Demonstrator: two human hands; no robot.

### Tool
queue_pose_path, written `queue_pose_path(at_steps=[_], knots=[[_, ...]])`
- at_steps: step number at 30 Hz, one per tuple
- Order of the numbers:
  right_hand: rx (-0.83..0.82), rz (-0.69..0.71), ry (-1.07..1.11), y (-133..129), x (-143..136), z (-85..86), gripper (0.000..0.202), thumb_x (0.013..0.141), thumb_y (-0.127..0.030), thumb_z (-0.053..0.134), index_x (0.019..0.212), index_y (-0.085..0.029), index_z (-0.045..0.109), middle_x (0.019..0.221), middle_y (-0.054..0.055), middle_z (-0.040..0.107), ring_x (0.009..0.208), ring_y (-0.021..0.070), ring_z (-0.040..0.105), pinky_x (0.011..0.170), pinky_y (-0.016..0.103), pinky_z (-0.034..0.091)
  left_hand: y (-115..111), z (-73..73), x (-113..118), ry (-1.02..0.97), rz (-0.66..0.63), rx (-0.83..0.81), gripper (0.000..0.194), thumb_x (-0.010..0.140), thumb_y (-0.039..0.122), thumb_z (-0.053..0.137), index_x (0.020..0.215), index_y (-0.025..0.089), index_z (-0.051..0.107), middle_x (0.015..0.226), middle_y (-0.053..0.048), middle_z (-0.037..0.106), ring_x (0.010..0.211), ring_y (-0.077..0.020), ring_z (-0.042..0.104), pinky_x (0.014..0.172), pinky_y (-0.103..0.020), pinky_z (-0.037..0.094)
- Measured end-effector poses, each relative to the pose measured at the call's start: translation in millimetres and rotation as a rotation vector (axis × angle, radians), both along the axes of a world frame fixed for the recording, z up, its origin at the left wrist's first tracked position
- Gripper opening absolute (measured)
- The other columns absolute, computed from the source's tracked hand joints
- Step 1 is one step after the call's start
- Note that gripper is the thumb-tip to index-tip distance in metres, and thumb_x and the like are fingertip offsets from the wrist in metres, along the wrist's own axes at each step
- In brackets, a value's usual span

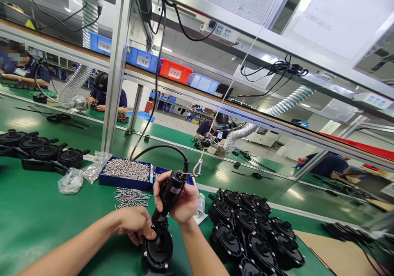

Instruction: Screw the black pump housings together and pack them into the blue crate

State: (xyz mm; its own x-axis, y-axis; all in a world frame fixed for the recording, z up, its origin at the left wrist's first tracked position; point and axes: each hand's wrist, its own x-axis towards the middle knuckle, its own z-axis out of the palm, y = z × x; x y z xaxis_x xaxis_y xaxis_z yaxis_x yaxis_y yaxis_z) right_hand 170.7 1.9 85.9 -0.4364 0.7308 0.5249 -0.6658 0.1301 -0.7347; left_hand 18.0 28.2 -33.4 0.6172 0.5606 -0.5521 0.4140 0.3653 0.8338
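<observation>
My right hand (181,202) is wrapped round a black electric screwdriver (170,194), held nearly upright and slightly tilted. Its cable rises from the top, where a metal hook and cord are also attached. The tool's lower end meets the upper edge of a round black plastic housing (158,249) on the green bench. Silver screws show around that housing's rim. My left hand (135,226) is closed at the housing's upper left, its fingers curled and pressed against it. The screwdriver's tip is hidden.
Many screws fill a blue tray (126,171), with a loose screw pile (131,197) before it. Plastic bags (70,180) lie left. Black housings stand in a group (246,231) at right and in a row (46,148) at far left. Cardboard (335,253) lies right. Co-workers sit beyond.
</observation>
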Motion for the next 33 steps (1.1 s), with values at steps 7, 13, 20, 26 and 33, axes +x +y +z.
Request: queue_pose_path(at_steps=[7, 13, 20, 26, 33], knots=[[0.033, -0.109, -0.054, 1.0, 3.1, 0.5, 0.066, 0.089, -0.071, 0.061, 0.118, -0.013, 0.073, 0.084, 0.011, 0.073, 0.05, 0.018, 0.06, 0.046, 0.028, 0.044, 0.5, -0.7, -0.5, -0.002, -0.022, 0.001, 0.058, 0.037, 0.048, 0.098, 0.059, 0.02, 0.053, 0.067, 0.002, 0.064, 0.058, -0.0111, 0.056, 0.059, -0.026, 0.052], [0.158, -0.241, -0.157, 1.1, 7.8, 4.5, 0.033, 0.088, -0.044, 0.085, 0.094, -0.02, 0.063, 0.067, -0.002, 0.062, 0.056, 0.0166, 0.062, 0.058, 0.029, 0.05, -0.7, 2.7, -1.2, 0.002, -0.026, 0.022, 0.059, 0.036, 0.052, 0.1, 0.063, 0.02, 0.058, 0.066, 0.002, 0.065, 0.058, -0.0112, 0.056, 0.056, -0.024, 0.048], [0.121, -0.138, -0.26, -3.1, 11.2, 3.6, 0.029, 0.085, -0.031, 0.086, 0.093, -0.021, 0.06, 0.066, -0.003, 0.063, 0.052, 0.0148, 0.061, 0.051, 0.025, 0.047, -0.7, 6.7, -1.3, -0.018, -0.029, 0.025, 0.061, 0.031, 0.055, 0.101, 0.063, 0.019, 0.062, 0.062, 0.002, 0.062, 0.059, -0.0134, 0.057, 0.057, -0.028, 0.053], [0.012, -0.101, -0.16, 1.1, 9.0, -2.6, 0.034, 0.073, -0.026, 0.089, 0.081, -0.021, 0.057, 0.059, -0.006, 0.06, 0.038, 0.0096, 0.048, 0.041, 0.021, 0.038, 0.2, 3.2, -3.1, -0.126, -0.072, -0.033, 0.068, 0.033, 0.06, 0.104, 0.066, 0.02, 0.061, 0.058, 0.002, 0.061, 0.054, -0.0142, 0.059, 0.061, -0.034, 0.062], [0.001, -0.093, -0.169, 2.9, 9.6, -0.2, 0.035, 0.073, -0.028, 0.09, 0.083, -0.02, 0.057, 0.061, -0.005, 0.061, 0.039, 0.0095, 0.051, 0.041, 0.02, 0.041, 4.1, -0.1, -8.4, -0.213, -0.164, -0.116, 0.069, 0.04, 0.058, 0.108, 0.082, 0.02, 0.068, 0.072, -0.005, 0.074, 0.059, -0.0201, 0.071, 0.061, -0.037, 0.066]])
